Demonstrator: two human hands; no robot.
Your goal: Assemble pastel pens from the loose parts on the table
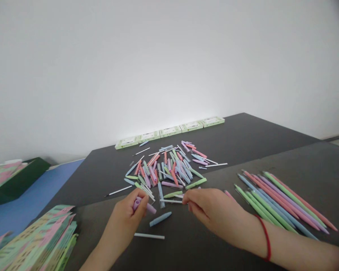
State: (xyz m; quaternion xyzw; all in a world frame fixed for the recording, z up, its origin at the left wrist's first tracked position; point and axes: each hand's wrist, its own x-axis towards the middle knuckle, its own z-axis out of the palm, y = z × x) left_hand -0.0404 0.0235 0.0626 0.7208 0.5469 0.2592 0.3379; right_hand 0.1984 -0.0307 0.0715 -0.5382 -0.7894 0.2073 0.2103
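My left hand [131, 210] is closed around purple pen parts [147, 207], whose ends stick out between thumb and fingers. Over the near edge of the pile, my right hand [206, 205] has its fingers pressed together at the end of a white refill [171, 201]. A scattered pile of pastel pen barrels, caps and refills [172, 167] lies beyond both hands. Between the hands rests a blue barrel [160, 219], with another white refill [149, 236] nearer to me.
Long pastel pens [282, 203] lie side by side at the right. Several pale green boxes [170, 131] form a row by the wall. Printed packages [36, 241] are at the lower left, and a dark green box [19, 180] stands behind them on a blue surface [53, 188].
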